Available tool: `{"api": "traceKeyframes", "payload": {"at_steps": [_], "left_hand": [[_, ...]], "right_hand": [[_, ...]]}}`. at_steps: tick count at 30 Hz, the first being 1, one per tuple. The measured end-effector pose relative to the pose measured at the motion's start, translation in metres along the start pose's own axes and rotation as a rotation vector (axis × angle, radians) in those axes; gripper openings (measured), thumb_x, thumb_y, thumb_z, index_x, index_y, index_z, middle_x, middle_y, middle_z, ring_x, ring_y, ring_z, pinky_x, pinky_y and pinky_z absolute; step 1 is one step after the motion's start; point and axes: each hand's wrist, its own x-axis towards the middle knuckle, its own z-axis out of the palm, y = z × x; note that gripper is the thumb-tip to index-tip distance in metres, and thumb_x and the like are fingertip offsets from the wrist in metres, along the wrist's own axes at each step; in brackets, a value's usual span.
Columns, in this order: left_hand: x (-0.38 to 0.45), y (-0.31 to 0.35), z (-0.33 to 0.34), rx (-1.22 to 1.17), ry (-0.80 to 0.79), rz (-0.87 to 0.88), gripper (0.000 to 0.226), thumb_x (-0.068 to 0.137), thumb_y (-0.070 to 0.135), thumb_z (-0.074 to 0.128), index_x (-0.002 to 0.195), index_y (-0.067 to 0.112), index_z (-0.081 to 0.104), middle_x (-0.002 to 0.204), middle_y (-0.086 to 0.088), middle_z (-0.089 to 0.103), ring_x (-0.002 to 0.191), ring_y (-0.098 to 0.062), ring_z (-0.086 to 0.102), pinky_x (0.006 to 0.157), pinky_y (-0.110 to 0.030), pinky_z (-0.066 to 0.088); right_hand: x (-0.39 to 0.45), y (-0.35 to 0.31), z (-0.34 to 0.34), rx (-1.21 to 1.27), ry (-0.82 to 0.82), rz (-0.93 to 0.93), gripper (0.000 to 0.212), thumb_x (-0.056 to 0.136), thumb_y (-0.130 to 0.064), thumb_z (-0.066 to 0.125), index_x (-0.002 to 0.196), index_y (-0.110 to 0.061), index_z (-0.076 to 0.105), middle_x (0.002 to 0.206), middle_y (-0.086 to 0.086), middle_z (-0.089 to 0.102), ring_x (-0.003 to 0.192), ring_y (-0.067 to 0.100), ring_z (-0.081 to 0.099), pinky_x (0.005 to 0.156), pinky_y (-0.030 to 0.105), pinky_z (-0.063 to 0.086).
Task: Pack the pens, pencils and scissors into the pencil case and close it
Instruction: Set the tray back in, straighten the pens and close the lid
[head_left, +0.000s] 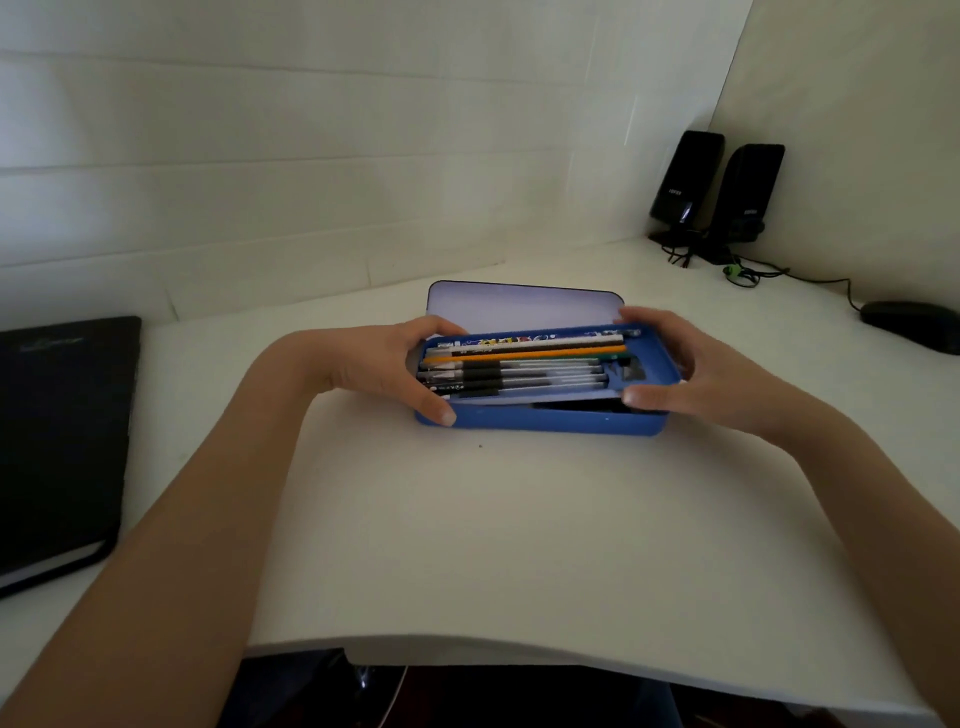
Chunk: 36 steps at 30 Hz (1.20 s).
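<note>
A blue pencil case (540, 418) lies open in the middle of the white desk, its pale lid (519, 306) tilted up at the back. Both hands hold a blue inner tray (657, 371) tilted over the case. The tray carries several pens and pencils (519, 364), among them an orange pencil and black-grip pens. My left hand (384, 364) grips the tray's left end, thumb at the front corner. My right hand (691, 374) grips its right end. A dark object shows under the tray in the case bottom; I cannot tell if it is the scissors.
A black notebook (57, 441) lies at the desk's left edge. Two black speakers (717, 192) with cables stand in the back right corner, and a black mouse (909, 325) sits at the far right. The desk's front edge (519, 654) curves close to me.
</note>
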Motion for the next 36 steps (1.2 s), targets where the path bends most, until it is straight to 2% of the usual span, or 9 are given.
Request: {"api": "traceKeyframes", "payload": {"at_steps": [3, 7, 11, 15, 19, 24, 30, 32, 36], "left_hand": [[-0.001, -0.003, -0.003, 0.022, -0.011, -0.006, 0.101, 0.038, 0.049, 0.082, 0.129, 0.04, 0.039, 0.12, 0.016, 0.056, 0.112, -0.004, 0.054, 0.097, -0.021, 0.04], [-0.002, -0.005, -0.004, 0.016, -0.039, -0.005, 0.101, 0.038, 0.05, 0.082, 0.129, 0.046, 0.038, 0.124, 0.02, 0.052, 0.116, -0.002, 0.051, 0.098, -0.02, 0.038], [-0.002, -0.008, -0.005, -0.007, -0.056, 0.004, 0.101, 0.036, 0.056, 0.081, 0.127, 0.055, 0.035, 0.128, 0.023, 0.047, 0.124, -0.004, 0.046, 0.107, -0.025, 0.033], [0.0, -0.01, -0.005, -0.006, -0.082, 0.025, 0.106, 0.026, 0.075, 0.076, 0.122, 0.06, 0.035, 0.129, 0.024, 0.048, 0.122, 0.0, 0.046, 0.103, -0.023, 0.033], [0.001, -0.013, -0.004, 0.007, -0.095, 0.036, 0.097, 0.029, 0.077, 0.074, 0.116, 0.068, 0.033, 0.133, 0.023, 0.044, 0.126, -0.003, 0.042, 0.107, -0.025, 0.031], [0.002, -0.013, -0.002, 0.046, -0.117, 0.049, 0.098, 0.03, 0.08, 0.072, 0.117, 0.073, 0.026, 0.146, 0.02, 0.024, 0.136, -0.005, 0.027, 0.116, -0.031, 0.019], [-0.003, -0.008, 0.001, 0.069, -0.13, 0.046, 0.088, 0.053, 0.062, 0.066, 0.128, 0.066, 0.019, 0.149, 0.018, 0.022, 0.138, -0.006, 0.024, 0.117, -0.031, 0.019], [-0.008, -0.007, -0.003, 0.058, -0.162, 0.035, 0.092, 0.055, 0.059, 0.066, 0.134, 0.06, 0.02, 0.148, 0.019, 0.026, 0.136, -0.005, 0.028, 0.113, -0.026, 0.022], [-0.018, -0.008, -0.007, 0.054, -0.186, 0.023, 0.093, 0.047, 0.066, 0.077, 0.126, 0.067, 0.029, 0.139, 0.029, 0.038, 0.13, 0.001, 0.037, 0.108, -0.024, 0.03]], "right_hand": [[0.002, 0.009, 0.001, -0.117, -0.081, 0.079, 0.091, 0.054, -0.057, 0.071, 0.135, -0.042, 0.034, 0.129, -0.015, 0.047, 0.119, 0.01, 0.05, 0.105, 0.036, 0.041], [0.006, 0.014, 0.003, -0.122, -0.118, 0.099, 0.094, 0.051, -0.074, 0.068, 0.133, -0.044, 0.031, 0.138, -0.012, 0.042, 0.121, 0.009, 0.05, 0.106, 0.037, 0.04], [0.008, 0.014, 0.011, -0.145, -0.092, 0.038, 0.08, 0.074, -0.07, 0.043, 0.142, -0.032, 0.026, 0.153, -0.015, 0.019, 0.142, 0.006, 0.015, 0.114, 0.027, 0.015], [0.011, 0.014, 0.012, -0.297, -0.115, 0.025, 0.085, 0.069, -0.068, 0.042, 0.144, -0.031, 0.024, 0.156, -0.017, 0.009, 0.141, -0.003, -0.005, 0.116, 0.029, 0.008], [0.014, 0.014, 0.01, -0.351, -0.119, 0.043, 0.084, 0.066, -0.075, 0.041, 0.141, -0.038, 0.025, 0.155, -0.017, 0.014, 0.143, 0.002, 0.002, 0.116, 0.032, 0.013], [0.007, 0.008, 0.014, -0.218, -0.028, 0.002, 0.084, 0.064, -0.068, 0.047, 0.142, -0.041, 0.029, 0.154, -0.015, 0.021, 0.142, -0.001, 0.005, 0.114, 0.024, 0.009], [0.003, 0.001, 0.011, -0.28, -0.08, 0.02, 0.086, 0.064, -0.07, 0.044, 0.143, -0.041, 0.027, 0.152, -0.014, 0.02, 0.14, -0.003, 0.009, 0.111, 0.022, 0.012], [0.002, -0.001, 0.013, -0.297, -0.093, 0.015, 0.082, 0.067, -0.067, 0.041, 0.142, -0.037, 0.029, 0.142, -0.017, 0.029, 0.139, 0.002, 0.02, 0.107, 0.021, 0.018], [0.003, -0.008, 0.014, -0.282, -0.118, 0.008, 0.05, 0.082, -0.055, 0.048, 0.126, -0.031, 0.043, 0.121, -0.011, 0.053, 0.11, 0.01, 0.051, 0.094, 0.026, 0.04]]}}
